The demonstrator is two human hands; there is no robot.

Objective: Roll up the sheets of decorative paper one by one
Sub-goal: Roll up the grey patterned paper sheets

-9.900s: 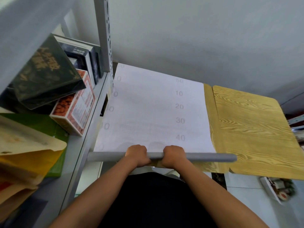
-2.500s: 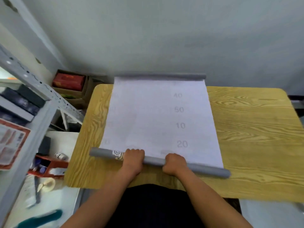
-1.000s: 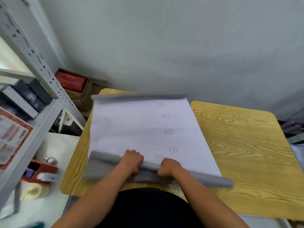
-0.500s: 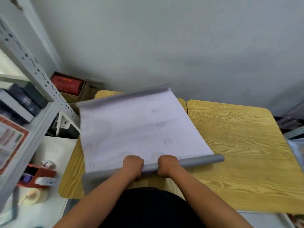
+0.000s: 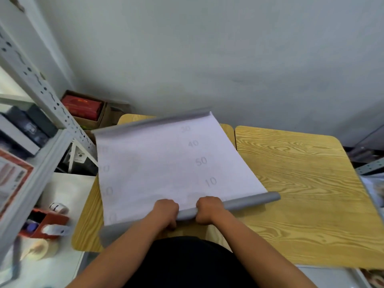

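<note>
Brightness: even, moderate, diffuse; source not visible.
Shadows: soft, faint; a weak one under the grey roll (image 5: 251, 202) on the worktop (image 5: 301, 183).
Glare: none marked; the white surface (image 5: 68, 190) at near left is somewhat washed out.
Blur: left shelf frame (image 5: 41, 90) and near-left clutter smeared; printed numbers on the sheet (image 5: 166, 167) pale but readable.
Distortion: wide-angle bending at edges; the shelf frame leans.

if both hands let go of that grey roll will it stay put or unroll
The grey roll would probably spring open, since the sheet's far edge already curls up unaided. Being round on the smooth wooden table, it may also roll. It looks light and floppy.
</note>
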